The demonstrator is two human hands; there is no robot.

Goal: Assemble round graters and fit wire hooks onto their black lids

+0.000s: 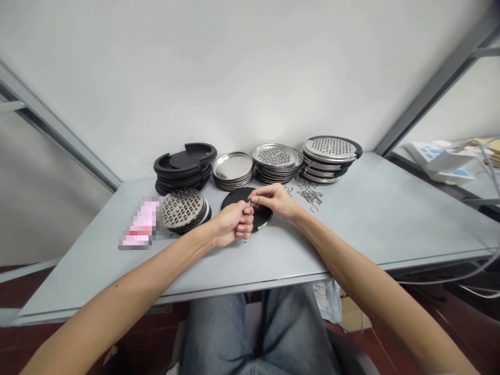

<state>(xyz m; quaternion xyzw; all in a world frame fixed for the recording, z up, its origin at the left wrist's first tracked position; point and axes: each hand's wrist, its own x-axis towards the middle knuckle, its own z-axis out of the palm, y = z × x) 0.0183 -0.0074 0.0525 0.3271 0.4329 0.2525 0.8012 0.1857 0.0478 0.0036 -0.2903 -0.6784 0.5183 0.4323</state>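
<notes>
My left hand is closed, its fingers curled and its thumb pinching a small metal wire clip. My right hand pinches the same clip from the other side with thumb and fingertips. Under both hands a black round disc lies on the table, partly covered by them. To the left is a short stack of discs topped by a perforated metal grater plate. Several loose metal wire clips lie in a pile just beyond my right hand.
Along the wall stand stacks of black round holders, plain metal discs, grater plates and grater plates in black holders. A blurred-out pink item lies on the grey table at left. White boxes and cables are at right.
</notes>
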